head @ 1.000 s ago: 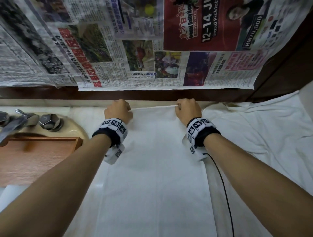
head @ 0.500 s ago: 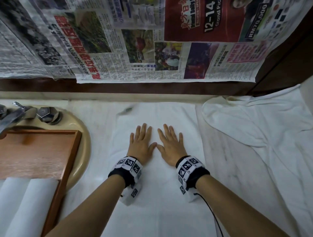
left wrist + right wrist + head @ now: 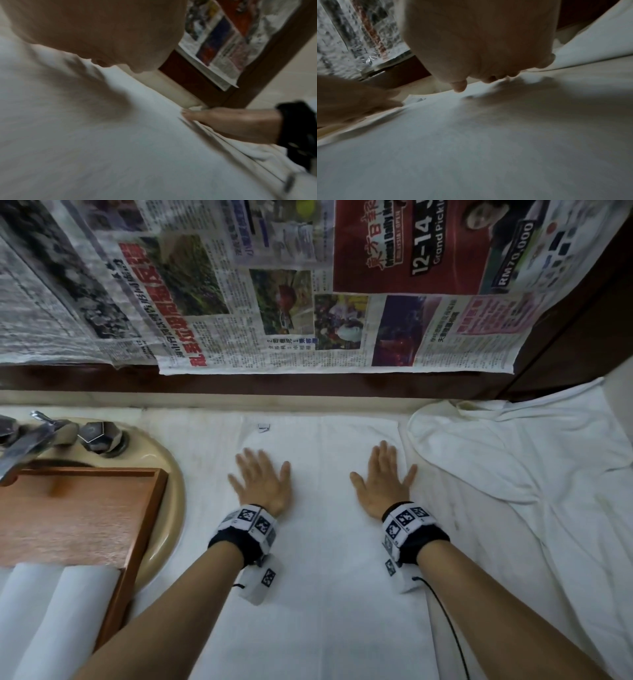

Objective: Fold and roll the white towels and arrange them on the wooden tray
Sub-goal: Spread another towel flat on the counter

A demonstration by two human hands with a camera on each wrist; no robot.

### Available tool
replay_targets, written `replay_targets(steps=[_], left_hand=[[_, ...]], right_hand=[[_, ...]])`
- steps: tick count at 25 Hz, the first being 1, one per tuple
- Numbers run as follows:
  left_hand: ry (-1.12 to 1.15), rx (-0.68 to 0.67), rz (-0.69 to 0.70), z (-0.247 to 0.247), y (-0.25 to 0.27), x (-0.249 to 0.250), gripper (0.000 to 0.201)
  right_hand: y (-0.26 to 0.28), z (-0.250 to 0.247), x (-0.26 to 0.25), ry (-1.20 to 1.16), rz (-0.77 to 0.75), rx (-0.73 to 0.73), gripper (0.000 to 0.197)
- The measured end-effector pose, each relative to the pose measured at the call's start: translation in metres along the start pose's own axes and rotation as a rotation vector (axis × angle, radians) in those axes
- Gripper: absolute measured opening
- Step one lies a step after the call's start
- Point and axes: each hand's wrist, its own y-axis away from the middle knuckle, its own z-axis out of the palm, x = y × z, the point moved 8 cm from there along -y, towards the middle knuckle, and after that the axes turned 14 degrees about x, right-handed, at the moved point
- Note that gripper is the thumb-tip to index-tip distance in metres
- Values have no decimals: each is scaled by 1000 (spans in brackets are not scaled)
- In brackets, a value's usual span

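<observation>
Spread lengthwise on the pale surface (image 3: 212, 440) beside the wooden tray (image 3: 78, 515), the folded white towel (image 3: 322, 594) looks soft, light and limp under the left hand (image 3: 262, 482) and right hand (image 3: 383, 479), fingers flat, holding nothing; better pinched at its corners.

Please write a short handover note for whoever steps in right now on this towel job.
Left hand: open, flat on the folded white towel spread on the counter.
Right hand: open, flat on the same towel, set apart from the left.
Rectangular wooden tray: over the beige sink on the left, with two rolled white towels at its near end.
Crumpled white towel: on the right, unfolded.
Done: two rolls on the tray; the middle towel folded into a long strip.
Left: roll that strip, place it on the tray, then fold and roll the crumpled towel.
</observation>
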Motion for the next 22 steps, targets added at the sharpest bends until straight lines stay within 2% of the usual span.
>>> replay_targets(steps=[2, 4, 6, 8, 9, 10, 11, 13, 14, 15, 17, 22], left_hand=[[103, -113, 216, 13, 4, 60, 61], [140, -200, 335, 24, 1, 86, 55], [50, -144, 283, 21, -17, 64, 54], [-10, -31, 58, 7, -36, 26, 61], [8, 14, -60, -1, -38, 16, 70], [49, 41, -111, -6, -38, 20, 77], [75, 33, -45, -6, -35, 40, 79], [94, -117, 225, 15, -25, 90, 69], [106, -191, 300, 23, -21, 102, 63], [91, -218, 327, 27, -25, 100, 59], [2, -173, 320, 22, -44, 77, 56], [-98, -133, 282, 4, -66, 33, 58]], right_hand=[[-10, 0, -38, -60, -172, -9, 66], [-20, 2, -44, -77, -235, -44, 63], [-32, 2, -16, -71, -116, -27, 65], [-34, -2, 11, -20, 30, -25, 71], [-33, -5, 13, 4, 62, -23, 74], [-34, -8, 5, 1, 52, -8, 76], [-36, -9, -7, -35, 7, 11, 77], [-40, -5, -32, -115, -110, 14, 75], [-41, -1, -36, -118, -138, 2, 74], [-42, 3, -35, -103, -144, -8, 73], [-45, 7, -26, -65, -128, -14, 72], [-45, 4, -24, -62, -119, -11, 71]])
